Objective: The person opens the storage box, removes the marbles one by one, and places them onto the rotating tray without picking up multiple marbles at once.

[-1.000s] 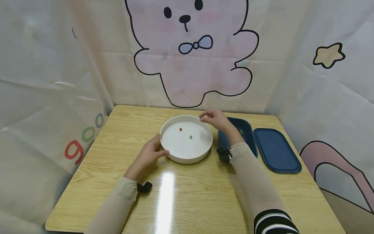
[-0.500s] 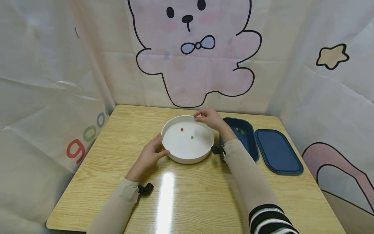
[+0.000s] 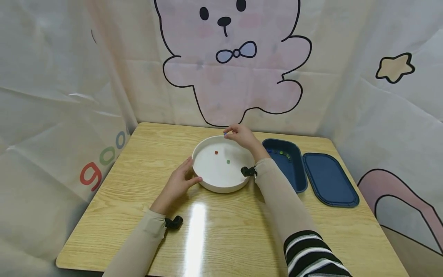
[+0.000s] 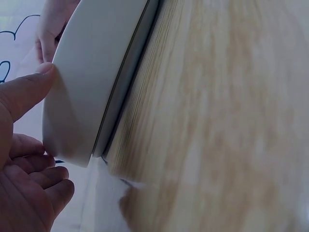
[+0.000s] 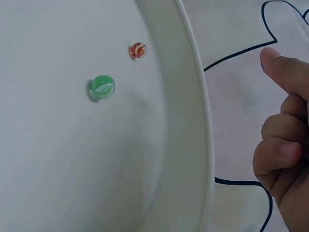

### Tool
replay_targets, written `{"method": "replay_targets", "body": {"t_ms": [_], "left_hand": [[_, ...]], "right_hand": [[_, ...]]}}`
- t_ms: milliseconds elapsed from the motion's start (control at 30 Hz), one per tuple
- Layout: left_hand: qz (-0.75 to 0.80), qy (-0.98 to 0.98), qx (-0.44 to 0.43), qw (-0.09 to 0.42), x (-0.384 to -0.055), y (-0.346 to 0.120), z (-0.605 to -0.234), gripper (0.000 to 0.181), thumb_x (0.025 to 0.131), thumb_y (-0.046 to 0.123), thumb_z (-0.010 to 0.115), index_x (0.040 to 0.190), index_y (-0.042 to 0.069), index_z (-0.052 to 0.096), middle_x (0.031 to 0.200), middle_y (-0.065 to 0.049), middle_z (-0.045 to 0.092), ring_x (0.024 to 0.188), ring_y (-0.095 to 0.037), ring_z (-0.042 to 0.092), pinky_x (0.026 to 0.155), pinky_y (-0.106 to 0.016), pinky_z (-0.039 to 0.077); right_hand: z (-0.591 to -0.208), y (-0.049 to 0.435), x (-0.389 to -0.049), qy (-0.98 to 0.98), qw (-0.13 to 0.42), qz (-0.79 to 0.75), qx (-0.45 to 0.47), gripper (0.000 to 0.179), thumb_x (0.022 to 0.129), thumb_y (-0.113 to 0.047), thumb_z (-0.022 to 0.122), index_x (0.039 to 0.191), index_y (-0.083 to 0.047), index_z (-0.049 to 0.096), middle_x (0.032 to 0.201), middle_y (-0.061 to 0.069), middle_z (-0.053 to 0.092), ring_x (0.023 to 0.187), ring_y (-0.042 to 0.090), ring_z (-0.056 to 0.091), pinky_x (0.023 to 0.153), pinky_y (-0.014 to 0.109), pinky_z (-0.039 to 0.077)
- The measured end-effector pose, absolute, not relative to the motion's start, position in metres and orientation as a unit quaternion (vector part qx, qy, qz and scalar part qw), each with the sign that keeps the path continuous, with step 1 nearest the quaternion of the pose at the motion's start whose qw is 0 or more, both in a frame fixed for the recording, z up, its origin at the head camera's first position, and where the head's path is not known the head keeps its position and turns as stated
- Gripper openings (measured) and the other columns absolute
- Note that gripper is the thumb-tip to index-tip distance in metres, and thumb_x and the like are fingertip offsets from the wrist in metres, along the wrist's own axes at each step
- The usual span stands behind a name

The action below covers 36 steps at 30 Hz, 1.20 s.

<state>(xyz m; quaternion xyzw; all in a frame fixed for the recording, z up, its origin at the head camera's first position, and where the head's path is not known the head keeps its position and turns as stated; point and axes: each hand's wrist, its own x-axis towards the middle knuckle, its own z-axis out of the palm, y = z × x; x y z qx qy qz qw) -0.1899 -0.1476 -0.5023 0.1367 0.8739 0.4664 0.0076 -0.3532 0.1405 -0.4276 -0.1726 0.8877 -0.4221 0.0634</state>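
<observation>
A round white dish (image 3: 221,177) stands on the table, with an orange-red swirled marble (image 5: 138,50) and a green marble (image 5: 103,87) on its floor. My left hand (image 3: 178,184) rests against its near left side, thumb and fingers spread along the outer wall. In the left wrist view the thumb tip touches the dish's edge. Above the far rim, my right hand (image 3: 242,137) pinches a small blue marble (image 3: 225,134) between thumb and index finger. The right wrist view shows this hand just outside the rim, its other fingers curled and the marble mostly hidden.
Right of the dish is a dark blue tray (image 3: 294,173) with several green and blue marbles at its far end. A flat blue lid (image 3: 330,180) lies beside it. Printed cloth (image 3: 138,77) hangs behind the table (image 3: 138,231).
My right hand has moved left from the tray's side to above the dish's far rim, still pinching the blue marble. My left hand stays against the dish.
</observation>
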Motion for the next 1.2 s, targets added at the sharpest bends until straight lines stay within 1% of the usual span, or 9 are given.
{"method": "replay_targets", "body": {"t_ms": [133, 233, 333, 467, 633, 800, 933, 1067, 1200], "left_hand": [[0.470, 0.872, 0.136, 0.009, -0.190, -0.148, -0.502, 0.091, 0.091, 0.037, 0.078, 0.160, 0.003, 0.030, 0.169, -0.012, 0.022, 0.157, -0.030, 0.020, 0.127, -0.051, 0.022], [0.471, 0.872, 0.133, 0.011, -0.190, -0.148, -0.502, 0.090, 0.092, 0.037, 0.078, 0.160, 0.003, 0.030, 0.169, -0.013, 0.023, 0.157, -0.029, 0.020, 0.127, -0.051, 0.022], [0.467, 0.874, 0.134, 0.009, -0.189, -0.149, -0.501, 0.090, 0.092, 0.036, 0.078, 0.160, 0.002, 0.030, 0.169, -0.014, 0.023, 0.156, -0.032, 0.021, 0.126, -0.054, 0.023], [0.468, 0.873, 0.136, 0.006, -0.188, -0.148, -0.499, 0.088, 0.093, 0.033, 0.078, 0.160, 0.000, 0.030, 0.169, -0.014, 0.023, 0.156, -0.034, 0.022, 0.126, -0.055, 0.023], [0.465, 0.875, 0.133, 0.008, -0.187, -0.147, -0.498, 0.087, 0.093, 0.032, 0.078, 0.159, 0.000, 0.031, 0.169, -0.014, 0.024, 0.156, -0.033, 0.022, 0.126, -0.054, 0.022], [0.463, 0.876, 0.136, 0.008, -0.188, -0.148, -0.501, 0.089, 0.092, 0.035, 0.078, 0.160, 0.001, 0.030, 0.169, -0.015, 0.023, 0.156, -0.034, 0.021, 0.126, -0.054, 0.024], [0.463, 0.876, 0.137, 0.009, -0.189, -0.149, -0.501, 0.090, 0.092, 0.039, 0.077, 0.160, 0.003, 0.031, 0.169, -0.013, 0.024, 0.156, -0.032, 0.021, 0.126, -0.053, 0.024], [0.462, 0.876, 0.137, 0.009, -0.189, -0.149, -0.502, 0.090, 0.091, 0.041, 0.077, 0.160, 0.004, 0.032, 0.169, -0.013, 0.024, 0.156, -0.031, 0.022, 0.126, -0.052, 0.024], [0.463, 0.876, 0.135, 0.006, -0.189, -0.149, -0.502, 0.090, 0.091, 0.041, 0.077, 0.160, 0.004, 0.032, 0.169, -0.013, 0.025, 0.156, -0.031, 0.022, 0.126, -0.052, 0.024]], "right_hand": [[-0.436, 0.134, -0.360, 0.888, 0.069, -0.426, -0.157, 0.027, 0.097, -0.025, 0.073, 0.120, -0.010, 0.074, 0.101, 0.006, 0.056, 0.089, 0.021, 0.044, 0.072, 0.033, 0.037], [-0.445, 0.129, -0.363, 0.889, 0.073, -0.424, -0.160, 0.028, 0.097, -0.023, 0.073, 0.121, -0.008, 0.074, 0.110, 0.006, 0.060, 0.094, 0.021, 0.045, 0.075, 0.032, 0.038], [-0.455, 0.128, -0.365, 0.890, 0.071, -0.419, -0.165, 0.027, 0.096, -0.022, 0.074, 0.120, -0.008, 0.075, 0.101, 0.009, 0.060, 0.088, 0.022, 0.047, 0.071, 0.032, 0.039], [-0.462, 0.126, -0.366, 0.896, 0.082, -0.406, -0.162, 0.024, 0.096, -0.020, 0.074, 0.118, -0.010, 0.075, 0.093, 0.007, 0.060, 0.084, 0.022, 0.048, 0.070, 0.033, 0.041], [-0.466, 0.124, -0.367, 0.895, 0.110, -0.401, -0.160, 0.024, 0.094, -0.019, 0.075, 0.117, -0.010, 0.075, 0.099, 0.006, 0.063, 0.087, 0.021, 0.050, 0.074, 0.032, 0.043], [-0.471, 0.124, -0.367, 0.900, 0.116, -0.387, -0.163, 0.022, 0.093, -0.017, 0.077, 0.114, -0.011, 0.077, 0.106, 0.007, 0.068, 0.090, 0.019, 0.051, 0.079, 0.031, 0.045], [-0.474, 0.125, -0.367, 0.905, 0.124, -0.368, -0.172, 0.023, 0.092, -0.017, 0.077, 0.114, -0.011, 0.077, 0.116, 0.006, 0.071, 0.099, 0.019, 0.054, 0.091, 0.034, 0.047], [-0.474, 0.126, -0.366, 0.908, 0.129, -0.358, -0.177, 0.024, 0.092, -0.017, 0.077, 0.115, -0.011, 0.077, 0.121, 0.006, 0.072, 0.108, 0.020, 0.057, 0.103, 0.040, 0.047], [-0.473, 0.124, -0.364, 0.910, 0.128, -0.353, -0.177, 0.023, 0.093, -0.018, 0.077, 0.115, -0.012, 0.077, 0.123, 0.006, 0.071, 0.111, 0.022, 0.057, 0.106, 0.044, 0.047]]}}
